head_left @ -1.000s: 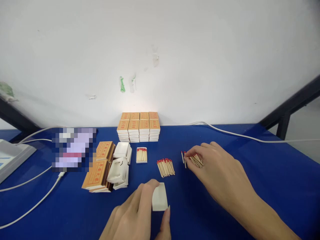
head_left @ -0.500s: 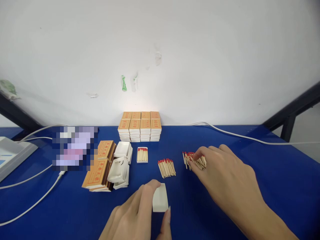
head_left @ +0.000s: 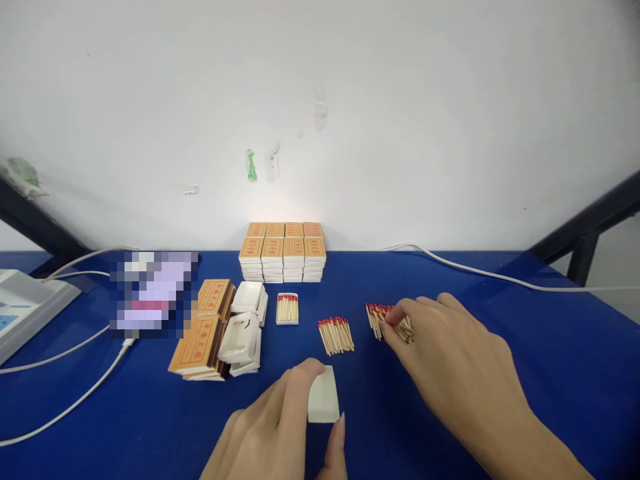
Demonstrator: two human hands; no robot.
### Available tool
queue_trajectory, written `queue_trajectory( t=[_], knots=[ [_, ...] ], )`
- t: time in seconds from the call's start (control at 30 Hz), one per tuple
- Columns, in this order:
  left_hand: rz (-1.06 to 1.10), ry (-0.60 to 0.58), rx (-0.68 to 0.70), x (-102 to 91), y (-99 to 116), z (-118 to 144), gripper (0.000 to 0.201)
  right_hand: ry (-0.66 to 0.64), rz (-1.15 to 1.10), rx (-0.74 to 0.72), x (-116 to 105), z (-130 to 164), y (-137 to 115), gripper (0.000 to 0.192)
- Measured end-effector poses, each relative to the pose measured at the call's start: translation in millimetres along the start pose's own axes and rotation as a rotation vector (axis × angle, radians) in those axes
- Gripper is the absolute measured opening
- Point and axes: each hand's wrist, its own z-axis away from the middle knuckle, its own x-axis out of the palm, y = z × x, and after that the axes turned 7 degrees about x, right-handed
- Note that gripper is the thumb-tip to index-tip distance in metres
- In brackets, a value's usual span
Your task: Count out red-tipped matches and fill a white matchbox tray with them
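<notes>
My left hand (head_left: 273,427) grips an empty white matchbox tray (head_left: 324,399) between forefinger and thumb, low in the middle of the head view. At the loose pile of red-tipped matches (head_left: 373,321) on the right, my right hand (head_left: 457,363) has thumb and forefinger pinched together on some matches; how many is hidden. Between the two hands and farther back lies a second, flatter group of matches (head_left: 335,337). A white tray filled with matches (head_left: 287,311) sits beyond it, to the left.
Empty white trays (head_left: 239,339) are stacked at left, beside orange matchbox sleeves (head_left: 197,347). Orange-topped matchboxes (head_left: 283,250) stand in layers near the wall. A pixelated device (head_left: 155,293) with a white cable (head_left: 113,367) lies farther left. Another cable (head_left: 480,277) runs along the back right.
The view has shifted slightly, moving things a little to the right. My right fingers have stirred the loose pile of matches slightly. My left hand keeps hold of the tray.
</notes>
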Motion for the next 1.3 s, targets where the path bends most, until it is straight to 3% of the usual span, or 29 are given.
queue_trajectory(
  t=[0.2, 0.37, 0.87, 1.3],
  knots=[
    [0.009, 0.003, -0.007, -0.2, 1.4, 0.4, 0.037, -0.077, -0.248, 0.137, -1.3, -13.0, 8.1, 0.034],
    [0.038, -0.014, 0.001, -1.8, 0.5, 0.3, 0.04, -0.146, -0.34, 0.197, -1.6, -19.1, -3.3, 0.034],
    [0.061, -0.031, 0.048, -2.2, -2.8, -1.9, 0.041, -0.144, -0.315, 0.097, 5.2, -13.9, -7.1, 0.03],
    [0.072, -0.087, -0.017, -3.2, -0.5, -0.9, 0.041, -0.165, -0.207, 0.032, 8.4, -10.0, -10.7, 0.016]
  ],
)
